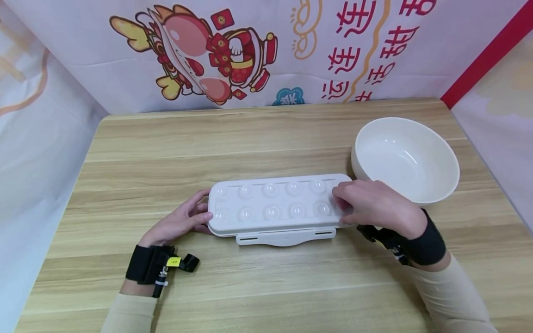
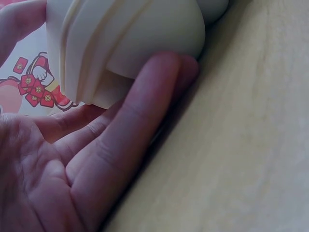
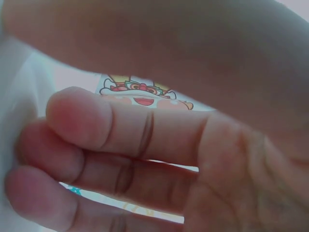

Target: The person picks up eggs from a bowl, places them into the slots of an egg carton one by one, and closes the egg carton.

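Observation:
A white lidded egg box (image 1: 283, 199) with two rows of clear round bumps lies lengthwise on the table. Its front latch flap (image 1: 287, 237) sticks outward toward the near side. At its left end my left hand (image 1: 181, 219) holds it, thumb on the rim; in the left wrist view the fingers (image 2: 130, 125) curl in beneath the ridged end. My right hand (image 1: 374, 203) grips the opposite end with bent fingers and thumb. In the right wrist view those fingertips (image 3: 79, 118) meet a blurred pale surface. The inside of the box is hidden.
A large white bowl (image 1: 405, 125) stands at the right, just behind my right hand, with no contents visible. The wood-grain table (image 1: 187, 143) ends at a printed cloth backdrop (image 1: 250, 92) along the far side.

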The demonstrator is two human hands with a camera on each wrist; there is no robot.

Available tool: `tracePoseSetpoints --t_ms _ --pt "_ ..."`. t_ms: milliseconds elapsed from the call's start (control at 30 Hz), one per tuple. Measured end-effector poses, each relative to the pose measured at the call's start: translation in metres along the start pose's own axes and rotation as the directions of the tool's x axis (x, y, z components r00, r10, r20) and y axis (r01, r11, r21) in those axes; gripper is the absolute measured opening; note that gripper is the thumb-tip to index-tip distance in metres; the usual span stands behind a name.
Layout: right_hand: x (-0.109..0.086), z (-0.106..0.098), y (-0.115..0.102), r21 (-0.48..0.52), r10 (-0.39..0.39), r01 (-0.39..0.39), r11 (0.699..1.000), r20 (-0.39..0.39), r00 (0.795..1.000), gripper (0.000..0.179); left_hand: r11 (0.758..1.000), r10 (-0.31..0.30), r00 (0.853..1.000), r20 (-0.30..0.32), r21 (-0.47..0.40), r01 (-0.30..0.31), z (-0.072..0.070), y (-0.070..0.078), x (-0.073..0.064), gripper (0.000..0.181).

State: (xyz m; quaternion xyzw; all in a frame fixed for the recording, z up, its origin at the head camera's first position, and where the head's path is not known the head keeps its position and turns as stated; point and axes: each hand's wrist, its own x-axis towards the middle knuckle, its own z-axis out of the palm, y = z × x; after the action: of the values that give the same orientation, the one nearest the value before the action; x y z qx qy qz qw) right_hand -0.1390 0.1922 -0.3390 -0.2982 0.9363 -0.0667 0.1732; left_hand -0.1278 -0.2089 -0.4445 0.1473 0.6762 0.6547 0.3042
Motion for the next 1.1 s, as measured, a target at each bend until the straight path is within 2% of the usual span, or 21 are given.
tracePoseSetpoints --t_ms 533,767,1100 --pt "-0.002 -0.001 -0.001 0.018 0.007 -0.007 1.000 0.010 1.000 0.030 0.999 -0.045 0.999 -0.027 0.023 0.046 0.004 0.008 -0.002 0.056" --pt "0.000 -0.002 0.000 0.028 0.015 -0.016 0.999 0.038 0.999 0.029 0.998 -0.054 0.998 -0.029 0.040 0.055 0.005 0.011 -0.003 0.058" --pt "0.002 -0.003 0.002 0.032 0.009 -0.011 0.999 0.055 0.998 0.028 0.995 -0.063 0.996 -0.066 0.069 0.067 0.007 0.017 -0.006 0.064"
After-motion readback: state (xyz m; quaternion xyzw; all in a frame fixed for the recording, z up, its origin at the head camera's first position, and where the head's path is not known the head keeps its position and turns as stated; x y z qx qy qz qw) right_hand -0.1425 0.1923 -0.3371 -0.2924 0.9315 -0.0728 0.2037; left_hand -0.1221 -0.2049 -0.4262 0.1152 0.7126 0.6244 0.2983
